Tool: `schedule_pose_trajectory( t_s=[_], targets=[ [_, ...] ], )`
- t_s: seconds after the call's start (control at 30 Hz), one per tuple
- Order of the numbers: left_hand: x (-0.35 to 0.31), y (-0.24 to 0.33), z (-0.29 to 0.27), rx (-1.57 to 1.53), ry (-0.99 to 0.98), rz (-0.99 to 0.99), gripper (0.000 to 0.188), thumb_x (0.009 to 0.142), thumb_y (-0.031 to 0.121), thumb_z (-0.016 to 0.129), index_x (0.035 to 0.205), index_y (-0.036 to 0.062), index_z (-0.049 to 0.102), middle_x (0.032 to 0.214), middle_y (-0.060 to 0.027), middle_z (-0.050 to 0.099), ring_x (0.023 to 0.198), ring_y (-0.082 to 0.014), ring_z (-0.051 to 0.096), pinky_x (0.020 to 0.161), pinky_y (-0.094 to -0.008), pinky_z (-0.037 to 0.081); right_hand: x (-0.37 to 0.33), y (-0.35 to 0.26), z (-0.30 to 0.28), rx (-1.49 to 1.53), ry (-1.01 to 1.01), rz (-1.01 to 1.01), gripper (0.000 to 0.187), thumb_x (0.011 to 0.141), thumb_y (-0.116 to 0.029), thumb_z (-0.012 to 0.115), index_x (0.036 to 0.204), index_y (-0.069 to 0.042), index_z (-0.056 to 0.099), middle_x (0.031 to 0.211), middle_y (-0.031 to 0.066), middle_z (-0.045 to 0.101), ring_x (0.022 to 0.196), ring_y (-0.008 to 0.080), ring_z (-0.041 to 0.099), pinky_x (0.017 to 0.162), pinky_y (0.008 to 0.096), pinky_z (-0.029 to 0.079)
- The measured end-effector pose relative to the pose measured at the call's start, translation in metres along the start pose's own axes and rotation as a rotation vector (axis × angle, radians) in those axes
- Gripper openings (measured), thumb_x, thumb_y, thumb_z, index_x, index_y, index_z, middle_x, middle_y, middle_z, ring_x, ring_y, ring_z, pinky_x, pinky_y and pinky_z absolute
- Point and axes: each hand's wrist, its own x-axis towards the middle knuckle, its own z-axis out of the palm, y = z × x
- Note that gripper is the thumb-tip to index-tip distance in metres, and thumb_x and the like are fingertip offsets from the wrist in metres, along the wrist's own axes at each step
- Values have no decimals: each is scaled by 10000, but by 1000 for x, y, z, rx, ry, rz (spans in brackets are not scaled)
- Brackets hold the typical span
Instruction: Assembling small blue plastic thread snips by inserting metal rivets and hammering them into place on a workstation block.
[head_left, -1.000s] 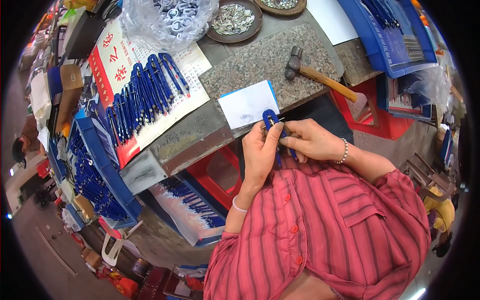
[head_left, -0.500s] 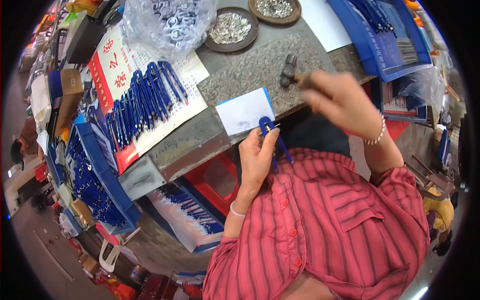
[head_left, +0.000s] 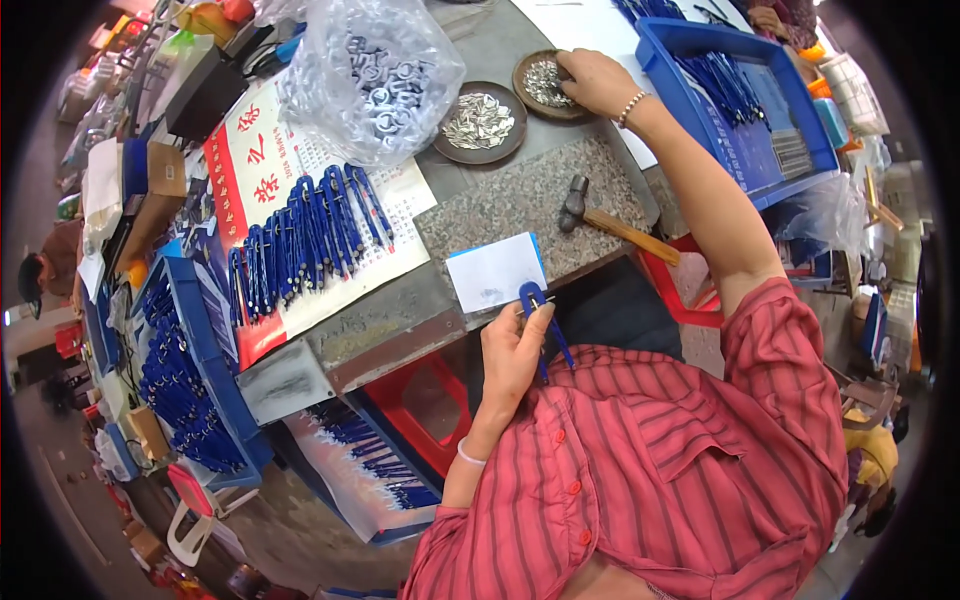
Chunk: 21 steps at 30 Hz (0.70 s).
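Observation:
My left hand (head_left: pixel 512 352), near the table's front edge, pinches a blue two-legged drawing compass (head_left: pixel 531 293) by its rounded head. A thin metal pin sticks out sideways beside the thumb tip, and the legs point down toward me. Just beyond it lies a white pad (head_left: pixel 494 272) with a blue edge and grey smudges. My right hand (head_left: pixel 598 82) reaches into a round brown dish (head_left: pixel 522 78) of small metal parts (head_left: pixel 546 84), its fingers bent together. Whatever is between those fingertips is hidden. A hammer (head_left: pixel 612 224) with a wooden handle rests on the speckled stone slab (head_left: pixel 510 208).
Another brown dish (head_left: pixel 518 135) holds silvery pieces, beside a clear bag (head_left: pixel 325 105) of grey ring-shaped parts. Blue compasses (head_left: pixel 318 232) lie in a row on a printed sheet (head_left: pixel 395 255). Blue trays stand left (head_left: pixel 225 385) and right (head_left: pixel 662 55). Red stools are under the table.
My right hand has left the hammer, which now lies on the slab, and moved away from me to the far dish. My left hand still grips the compass beside the pad.

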Motion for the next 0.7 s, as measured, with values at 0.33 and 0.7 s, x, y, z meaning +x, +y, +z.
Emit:
schedule_pose_trajectory(
  t_s=[0.33,0.7],
  targets=[
    [2,-3,-2,1,-3,-22,317,916,304,669,908,-13,661,589,-28,595,531,-75,546,498,-256,423,4,8,-10,264,53,72,240,848,-210,633,917,19,644,805,185,658,758,321,653,712,408,509],
    [4,-7,0,-1,-4,-16,334,903,320,676,925,-13,674,564,-43,589,514,-83,550,494,-270,422,-15,11,-35,1379,-128,453,181,937,-174,636,1041,-26,632,867,26,682,710,72,645,637,196,548]
  ],
)
